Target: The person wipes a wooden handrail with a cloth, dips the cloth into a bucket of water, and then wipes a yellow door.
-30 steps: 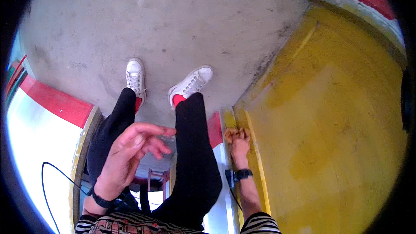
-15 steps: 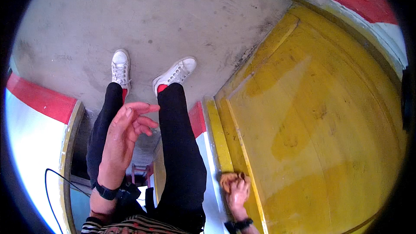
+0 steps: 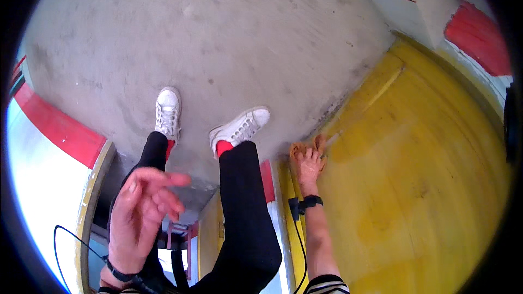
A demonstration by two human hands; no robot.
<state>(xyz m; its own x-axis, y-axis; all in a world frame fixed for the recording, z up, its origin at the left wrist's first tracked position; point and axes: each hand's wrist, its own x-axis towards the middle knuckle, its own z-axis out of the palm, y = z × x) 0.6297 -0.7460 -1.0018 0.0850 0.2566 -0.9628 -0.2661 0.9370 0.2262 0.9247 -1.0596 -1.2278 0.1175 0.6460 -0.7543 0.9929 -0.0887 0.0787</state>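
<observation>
My right hand (image 3: 309, 164) presses an orange-brown cloth (image 3: 320, 146) against the yellow door (image 3: 403, 185), low on its edge close to the floor. The cloth bunches out past the fingertips on both sides. Wet-looking darker patches show on the door's yellow surface. My left hand (image 3: 143, 207) hangs in the air in front of my left leg, its fingers loosely curled and apart, with nothing in them. Each wrist wears a black band, and a thin black cable runs down from the right one.
Grey concrete floor (image 3: 218, 32) spreads ahead of my white shoes (image 3: 168, 110). On the left stands a white wall with a red band (image 3: 60, 130) and a yellow-edged frame (image 3: 98, 179). Another red-and-white wall section (image 3: 479, 38) is at the far right. A dark reddish stool-like frame (image 3: 178, 238) shows behind my legs.
My right hand has slid the cloth along the door's edge, downward toward the floor and away from me. My left hand has drawn back slightly nearer. The view has shifted.
</observation>
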